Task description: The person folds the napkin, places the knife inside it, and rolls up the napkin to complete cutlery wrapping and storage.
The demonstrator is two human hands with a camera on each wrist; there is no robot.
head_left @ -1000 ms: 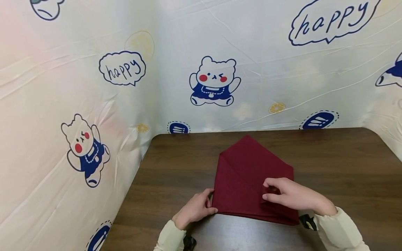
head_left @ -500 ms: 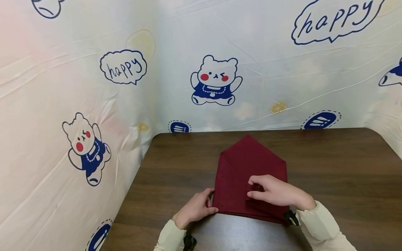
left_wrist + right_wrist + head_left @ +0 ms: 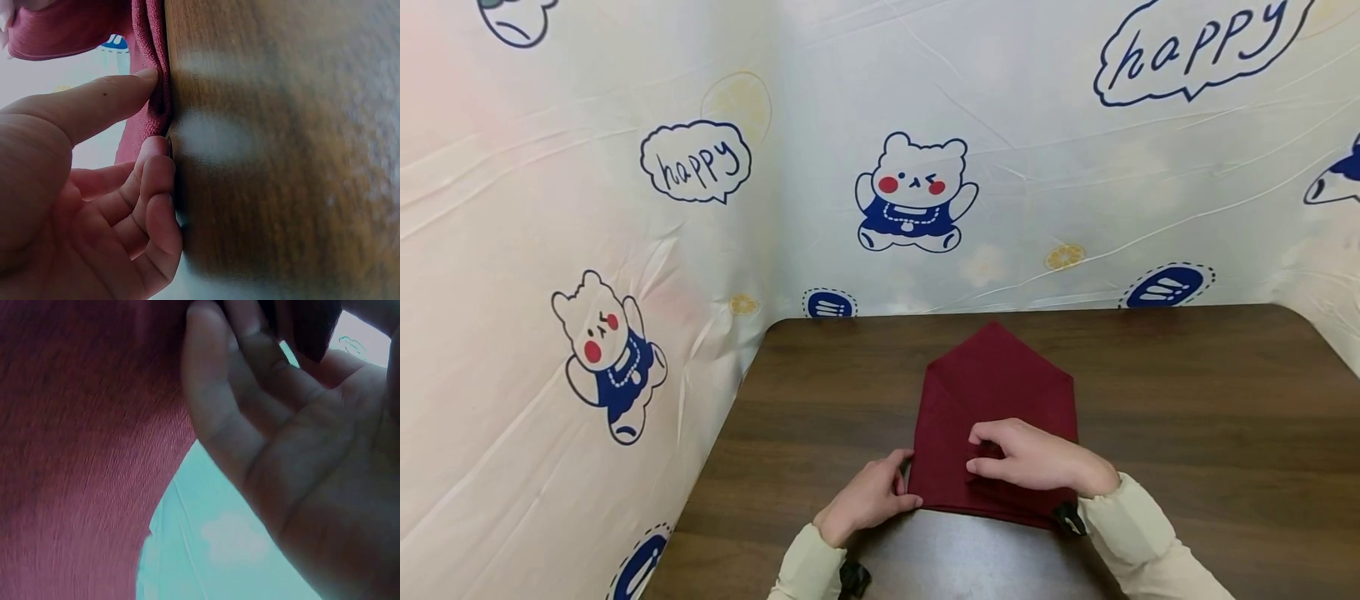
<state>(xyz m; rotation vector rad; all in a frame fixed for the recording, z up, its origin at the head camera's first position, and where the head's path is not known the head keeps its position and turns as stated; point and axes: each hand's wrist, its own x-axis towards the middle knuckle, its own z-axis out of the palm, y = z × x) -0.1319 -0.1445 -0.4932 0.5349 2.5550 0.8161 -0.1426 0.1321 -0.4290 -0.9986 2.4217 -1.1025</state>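
A dark red folded cloth [image 3: 996, 375] lies on the wooden table, its far end coming to a point. My left hand [image 3: 867, 497] is at the near left corner. In the left wrist view, the thumb lies against the stacked layers of the cloth [image 3: 150, 40], and the curled fingertips meet the corner from the other side. Over the middle of the cloth, my right hand [image 3: 1033, 457] pinches a raised flap between thumb and fingers. Most of that flap is hidden under the hand. In the right wrist view the hand [image 3: 300, 444] is dim, and its fingertips are partly cut off.
The brown table [image 3: 1210, 400] extends to both sides of the cloth. A pale curtain [image 3: 1015, 142] printed with bears and the word "happy" hangs behind the table and along its left side. A dark wrist device [image 3: 1070, 518] sits by the right cuff.
My right hand has travelled left across the cloth with the flap, and the cloth's right edge now lies further left. The left hand stays at its corner.
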